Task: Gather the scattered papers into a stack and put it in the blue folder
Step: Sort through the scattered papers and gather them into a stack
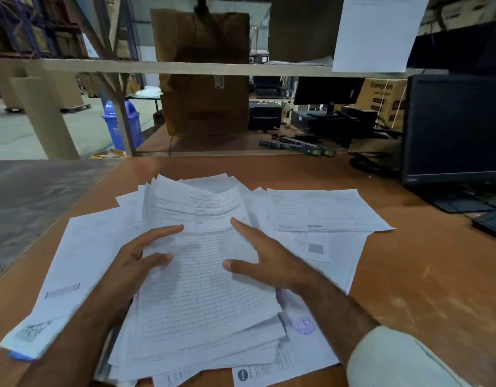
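A loose pile of white printed papers [202, 297] lies in the middle of the brown desk [425, 275]. More sheets fan out to the left [82, 255] and to the right [322, 209]. My left hand [138, 261] grips the pile's left edge, thumb on top and fingers spread. My right hand [266, 258] presses on the pile's right side, thumb on the top sheet. A small blue corner [19, 356], possibly the blue folder, peeks out under the left sheets at the desk's near-left edge; the rest of it is hidden.
A black monitor [453, 127] and a keyboard [492, 224] stand at the right of the desk. A shelf rail [185, 67] crosses behind, with a cardboard box [202, 71] and dark equipment beyond. A grey surface [32, 196] adjoins on the left.
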Tool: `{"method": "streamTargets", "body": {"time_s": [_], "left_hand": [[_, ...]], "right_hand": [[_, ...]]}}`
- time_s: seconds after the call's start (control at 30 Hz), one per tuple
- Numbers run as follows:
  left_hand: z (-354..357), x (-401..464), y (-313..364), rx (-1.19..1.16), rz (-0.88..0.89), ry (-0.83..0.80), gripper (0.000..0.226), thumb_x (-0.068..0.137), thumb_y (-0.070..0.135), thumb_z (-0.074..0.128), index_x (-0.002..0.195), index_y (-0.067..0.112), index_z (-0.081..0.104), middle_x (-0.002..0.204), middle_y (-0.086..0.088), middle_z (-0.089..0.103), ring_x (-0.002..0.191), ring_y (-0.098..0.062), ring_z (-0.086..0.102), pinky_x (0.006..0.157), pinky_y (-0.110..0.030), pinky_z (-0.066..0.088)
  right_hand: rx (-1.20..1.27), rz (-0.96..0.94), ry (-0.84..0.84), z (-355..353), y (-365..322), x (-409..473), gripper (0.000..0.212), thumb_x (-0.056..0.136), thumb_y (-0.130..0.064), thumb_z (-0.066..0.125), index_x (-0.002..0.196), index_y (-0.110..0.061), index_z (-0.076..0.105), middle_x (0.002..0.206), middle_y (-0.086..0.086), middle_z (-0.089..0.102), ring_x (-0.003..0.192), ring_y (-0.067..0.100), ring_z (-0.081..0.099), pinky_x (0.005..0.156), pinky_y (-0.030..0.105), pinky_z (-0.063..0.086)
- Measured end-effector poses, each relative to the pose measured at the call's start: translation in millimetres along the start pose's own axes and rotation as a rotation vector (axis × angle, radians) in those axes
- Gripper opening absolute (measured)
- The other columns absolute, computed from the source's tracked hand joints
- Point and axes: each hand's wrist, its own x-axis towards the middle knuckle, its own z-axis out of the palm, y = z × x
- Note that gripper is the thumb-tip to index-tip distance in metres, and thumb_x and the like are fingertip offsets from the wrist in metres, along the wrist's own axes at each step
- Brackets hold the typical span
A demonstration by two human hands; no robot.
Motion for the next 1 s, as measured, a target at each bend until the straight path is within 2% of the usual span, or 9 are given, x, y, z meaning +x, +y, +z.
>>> {"method": "streamTargets", "body": {"time_s": [0.13,0.23,0.37,0.47,0.57,0.77,0.83,0.9,1.0], "left_hand": [[-4.4,2.5,-11.7,0.020,-0.072,0.030,0.052,0.090,-0.014,0.058,0.105,0.031,0.080,0.124,0.024,0.069,0.118,-0.006,0.060,0.095,-0.035,0.053],[-8.0,1.7,-13.0,0.007,-0.072,0.044,0.050,0.090,-0.014,0.058,0.104,0.028,0.081,0.123,0.021,0.070,0.117,-0.012,0.063,0.092,-0.037,0.054],[-11.7,2.4,-19.3,-0.001,-0.079,0.039,0.046,0.090,-0.013,0.057,0.105,0.024,0.081,0.128,0.010,0.070,0.118,-0.021,0.064,0.094,-0.044,0.056],[-18.4,3.8,-24.4,0.023,-0.083,0.063,0.046,0.091,-0.012,0.058,0.106,0.026,0.080,0.132,0.007,0.067,0.121,-0.024,0.061,0.098,-0.052,0.054],[-25.8,5.6,-27.3,0.047,-0.074,0.082,0.046,0.092,-0.010,0.058,0.108,0.027,0.079,0.135,0.006,0.065,0.122,-0.026,0.060,0.101,-0.056,0.052],[-25.1,8.6,-34.8,0.096,-0.040,0.065,0.046,0.089,-0.014,0.059,0.107,0.023,0.080,0.130,0.006,0.069,0.123,-0.022,0.059,0.104,-0.053,0.049],[-26.9,10.9,-36.2,0.125,-0.034,0.070,0.046,0.088,-0.014,0.059,0.106,0.023,0.080,0.124,0.008,0.072,0.121,-0.020,0.061,0.105,-0.052,0.048],[-31.7,13.2,-38.3,0.158,-0.038,0.072,0.046,0.088,-0.012,0.060,0.107,0.026,0.079,0.123,0.011,0.072,0.121,-0.017,0.061,0.105,-0.052,0.047],[-39.5,15.5,-40.9,0.178,-0.035,0.074,0.046,0.090,-0.010,0.060,0.111,0.027,0.078,0.126,0.011,0.071,0.122,-0.018,0.061,0.108,-0.055,0.045]], "right_hand": [[-0.129,0.030,0.187,-20.3,21.7,0.6,0.076,0.093,-0.061,0.059,0.156,-0.029,0.034,0.158,-0.007,0.039,0.139,0.013,0.043,0.111,0.033,0.039],[-0.422,0.193,0.349,-42.3,56.5,-4.5,0.054,0.097,-0.061,0.049,0.137,-0.024,0.051,0.147,-0.003,0.050,0.136,0.018,0.044,0.110,0.043,0.038],[-0.664,0.451,0.171,-49.4,65.2,-6.7,0.071,0.096,-0.073,0.033,0.151,-0.028,0.037,0.157,0.001,0.042,0.143,0.027,0.039,0.116,0.053,0.025],[-0.807,0.414,0.146,-45.5,43.5,-6.5,0.069,0.094,-0.075,0.029,0.148,-0.033,0.042,0.151,0.004,0.046,0.139,0.028,0.041,0.114,0.056,0.023],[-0.739,0.390,0.094,-39.2,31.5,-9.3,0.061,0.093,-0.072,0.040,0.138,-0.033,0.049,0.142,0.003,0.049,0.132,0.025,0.045,0.109,0.053,0.030],[-0.704,0.445,0.094,-37.9,30.7,-11.1,0.053,0.100,-0.051,0.046,0.147,-0.027,0.037,0.148,0.005,0.046,0.136,0.030,0.042,0.110,0.055,0.031],[-0.699,0.417,0.085,-41.6,29.5,-12.7,0.044,0.101,-0.031,0.047,0.144,-0.027,0.042,0.140,0.004,0.049,0.132,0.029,0.043,0.107,0.055,0.032],[-0.663,0.388,0.060,-45.8,28.9,-14.9,0.047,0.095,-0.013,0.049,0.138,-0.028,0.051,0.131,0.002,0.051,0.128,0.027,0.046,0.105,0.053,0.033],[-0.648,0.326,0.090,-55.4,23.3,-17.5,0.042,0.089,-0.008,0.053,0.120,-0.032,0.068,0.122,-0.005,0.058,0.121,0.023,0.053,0.101,0.047,0.034]]}}
